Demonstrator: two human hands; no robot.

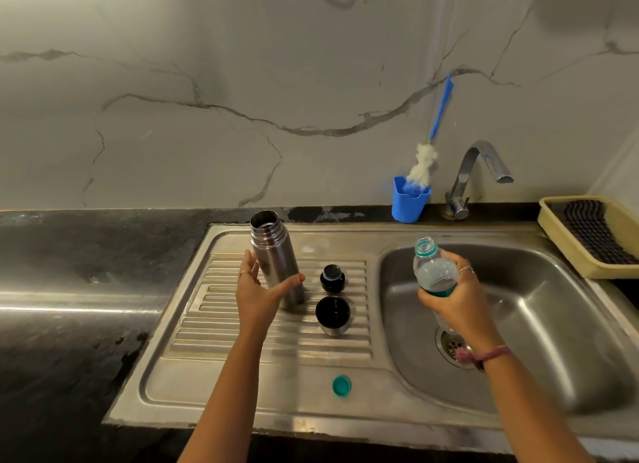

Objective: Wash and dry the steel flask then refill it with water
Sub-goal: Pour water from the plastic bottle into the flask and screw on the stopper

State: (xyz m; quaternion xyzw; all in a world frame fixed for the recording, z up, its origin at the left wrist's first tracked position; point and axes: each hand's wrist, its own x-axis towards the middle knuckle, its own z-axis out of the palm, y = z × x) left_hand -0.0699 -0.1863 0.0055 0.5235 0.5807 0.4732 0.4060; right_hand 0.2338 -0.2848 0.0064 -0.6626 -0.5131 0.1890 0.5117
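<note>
Dim warm light, glare streak on countertop (69, 308), wide-angle bending at edges

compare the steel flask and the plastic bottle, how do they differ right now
The steel flask is opaque metal; the plastic bottle is clear with a teal band. The flask stands on the ribbed drainboard, gripped by the left hand; the bottle is held in the air over the sink basin by the right hand. The flask looks taller. Both are uncapped and roughly upright.
</note>
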